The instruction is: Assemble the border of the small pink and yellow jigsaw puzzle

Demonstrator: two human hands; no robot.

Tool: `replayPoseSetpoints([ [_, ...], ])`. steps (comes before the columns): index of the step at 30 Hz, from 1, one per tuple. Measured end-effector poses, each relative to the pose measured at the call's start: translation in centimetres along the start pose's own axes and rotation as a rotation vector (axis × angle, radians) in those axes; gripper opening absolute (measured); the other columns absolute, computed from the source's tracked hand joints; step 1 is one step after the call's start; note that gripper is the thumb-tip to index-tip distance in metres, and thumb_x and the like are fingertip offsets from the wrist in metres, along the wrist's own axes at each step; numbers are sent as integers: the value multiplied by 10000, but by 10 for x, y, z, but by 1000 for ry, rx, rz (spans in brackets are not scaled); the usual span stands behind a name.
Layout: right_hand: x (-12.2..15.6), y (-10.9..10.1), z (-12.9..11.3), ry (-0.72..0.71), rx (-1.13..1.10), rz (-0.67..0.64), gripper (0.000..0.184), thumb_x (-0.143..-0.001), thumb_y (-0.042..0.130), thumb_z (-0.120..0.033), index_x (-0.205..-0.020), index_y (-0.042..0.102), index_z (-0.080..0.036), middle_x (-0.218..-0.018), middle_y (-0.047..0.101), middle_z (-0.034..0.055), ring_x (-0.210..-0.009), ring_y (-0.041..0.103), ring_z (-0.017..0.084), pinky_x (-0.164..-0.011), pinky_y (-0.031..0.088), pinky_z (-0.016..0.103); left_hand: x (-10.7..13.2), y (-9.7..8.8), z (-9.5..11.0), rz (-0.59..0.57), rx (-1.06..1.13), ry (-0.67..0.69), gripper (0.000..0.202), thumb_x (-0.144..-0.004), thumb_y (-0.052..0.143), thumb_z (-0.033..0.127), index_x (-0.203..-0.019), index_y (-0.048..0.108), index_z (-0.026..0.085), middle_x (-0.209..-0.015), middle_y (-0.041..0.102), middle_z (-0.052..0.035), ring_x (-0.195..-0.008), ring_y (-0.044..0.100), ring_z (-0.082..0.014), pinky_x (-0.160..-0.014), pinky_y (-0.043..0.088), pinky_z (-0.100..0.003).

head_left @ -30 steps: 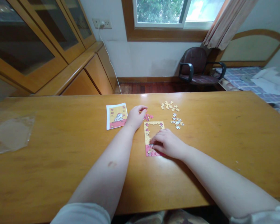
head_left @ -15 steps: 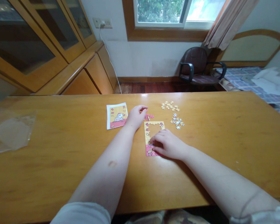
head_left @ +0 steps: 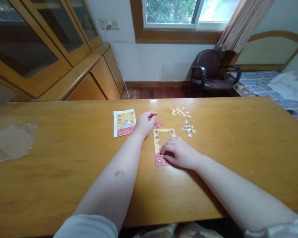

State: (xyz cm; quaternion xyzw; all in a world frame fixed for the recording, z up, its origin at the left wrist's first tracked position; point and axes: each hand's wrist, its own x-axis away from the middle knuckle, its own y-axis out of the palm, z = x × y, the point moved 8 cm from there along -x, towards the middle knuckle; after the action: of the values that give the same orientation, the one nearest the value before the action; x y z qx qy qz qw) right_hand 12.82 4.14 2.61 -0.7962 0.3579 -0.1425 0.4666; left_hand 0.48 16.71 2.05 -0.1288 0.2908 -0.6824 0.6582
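Note:
A partly assembled jigsaw puzzle (head_left: 157, 148) lies on the table, yellow around an open middle and pink along its bottom. Over its lower part is my right hand (head_left: 180, 152), thumb and fingers closed together on a small puzzle piece that they mostly cover. My left hand (head_left: 144, 124) rests beyond the puzzle's upper left, fingers loosely stretched and nothing visible in them. Beside its fingertips lie pink puzzle pieces (head_left: 159, 124), partly hidden by the hand. A picture card (head_left: 125, 123) with a white animal on yellow and pink lies left of that hand.
Yellow loose pieces (head_left: 181, 112) lie at the back, with white-patterned pieces (head_left: 188, 129) nearer, right of the puzzle. A clear plastic bag (head_left: 13, 142) is on the table's left. Beyond the table (head_left: 238, 138) stand an armchair (head_left: 208, 69) and wooden cabinets (head_left: 86, 86).
My right fingertips have shifted very slightly toward me and to the right on the puzzle's pink part. My left hand stays where it was.

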Motion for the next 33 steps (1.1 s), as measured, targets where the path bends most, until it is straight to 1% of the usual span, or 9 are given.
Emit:
replayPoseSetpoints([
  [9,0,0,-1,-9,23,-4,59,-837,634,-250,-849,676,-212,-876,700,34,-871,589,170,-847,356,336,-1,1,0,-6,0,6,222,-850,501,210,-983,677,189,-1029,707,-40,-957,636,-179,-906,485,-315],
  [16,1,-4,-3,-22,29,10,99,-856,600,-254,-847,689,-210,-890,698,42,-857,583,176,-846,355,345,0,0,0,4,11,-1,215,-849,510,214,-980,680,190,-1027,708,-36,-936,641,-174,-884,491,-303],
  [20,2,-6,-6,-38,58,0,127,-860,572,-237,-825,690,-203,-851,684,39,-814,572,167,-827,353,344,0,0,0,2,12,9,216,-849,509,218,-979,680,189,-1027,708,-37,-946,640,-174,-887,488,-303],
  [33,2,-5,-7,-46,90,-16,173,-869,550,-239,-799,702,-195,-812,664,37,-784,550,159,-812,338,337,0,0,-1,12,12,15,221,-850,508,229,-979,681,183,-1027,708,-41,-938,641,-175,-875,489,-297],
])
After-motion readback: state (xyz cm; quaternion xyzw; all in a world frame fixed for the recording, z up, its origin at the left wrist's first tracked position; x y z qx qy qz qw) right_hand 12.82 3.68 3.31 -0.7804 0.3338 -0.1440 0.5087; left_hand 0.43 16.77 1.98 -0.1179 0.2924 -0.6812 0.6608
